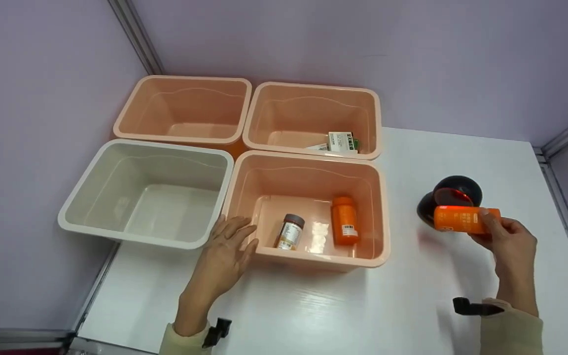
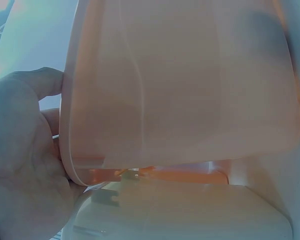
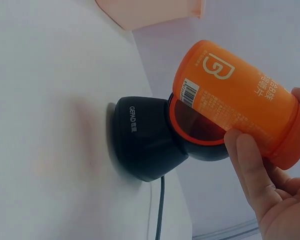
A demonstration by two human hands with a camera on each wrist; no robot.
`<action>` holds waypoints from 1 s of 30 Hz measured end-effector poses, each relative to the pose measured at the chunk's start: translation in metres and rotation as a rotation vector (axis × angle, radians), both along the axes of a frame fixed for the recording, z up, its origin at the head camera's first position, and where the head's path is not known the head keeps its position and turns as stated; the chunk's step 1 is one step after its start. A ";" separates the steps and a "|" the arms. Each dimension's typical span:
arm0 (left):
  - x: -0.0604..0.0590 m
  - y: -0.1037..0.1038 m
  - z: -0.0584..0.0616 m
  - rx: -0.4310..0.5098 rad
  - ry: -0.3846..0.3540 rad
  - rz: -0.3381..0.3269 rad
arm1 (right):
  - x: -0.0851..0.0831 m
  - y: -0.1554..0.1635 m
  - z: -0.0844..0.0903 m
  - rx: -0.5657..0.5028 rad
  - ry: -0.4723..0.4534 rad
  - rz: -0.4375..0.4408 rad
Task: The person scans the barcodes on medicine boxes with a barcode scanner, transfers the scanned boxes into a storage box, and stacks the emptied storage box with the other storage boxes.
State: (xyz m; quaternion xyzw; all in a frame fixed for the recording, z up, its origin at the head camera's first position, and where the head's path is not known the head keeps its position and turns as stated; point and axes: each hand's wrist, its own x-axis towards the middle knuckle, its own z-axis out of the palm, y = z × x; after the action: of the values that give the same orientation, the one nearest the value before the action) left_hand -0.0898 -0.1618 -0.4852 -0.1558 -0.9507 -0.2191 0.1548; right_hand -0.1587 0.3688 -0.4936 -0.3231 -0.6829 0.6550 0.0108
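My right hand [image 1: 516, 246] pinches an orange pill bottle [image 1: 461, 219] between thumb and fingers, lying sideways in the air. It is in front of a black barcode scanner [image 1: 459, 190] whose round window glows red. In the right wrist view, the bottle [image 3: 240, 95] shows a printed barcode near the scanner [image 3: 145, 137]. My left hand [image 1: 222, 259] rests at the front left corner of the near pink bin [image 1: 308, 259], fingers loosely extended along its rim. Inside that bin are another orange bottle [image 1: 345, 222] and a small dark-capped bottle [image 1: 290, 231].
A whitish bin [image 1: 141, 239] stands left of the near pink bin. Behind are two more pink bins, a left one [image 1: 183, 135] and a right one [image 1: 313, 86] holding small boxes [image 1: 340, 142]. A cable [image 3: 161, 210] runs from the scanner over the white table [image 1: 412, 305].
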 end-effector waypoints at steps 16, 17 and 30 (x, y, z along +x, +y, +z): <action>0.001 0.000 -0.001 -0.021 0.001 0.000 | 0.002 0.005 -0.005 -0.085 0.001 -0.054; 0.001 0.000 -0.001 -0.022 0.000 0.000 | 0.003 0.005 -0.005 -0.087 0.003 -0.055; 0.000 0.000 0.000 -0.018 -0.005 0.002 | 0.003 0.007 -0.009 -0.101 -0.043 -0.067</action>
State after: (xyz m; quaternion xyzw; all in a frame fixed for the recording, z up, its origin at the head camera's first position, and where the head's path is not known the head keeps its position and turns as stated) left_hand -0.0893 -0.1618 -0.4849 -0.1558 -0.9531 -0.2111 0.1510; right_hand -0.1557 0.3760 -0.5024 -0.3600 -0.6380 0.6807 0.0021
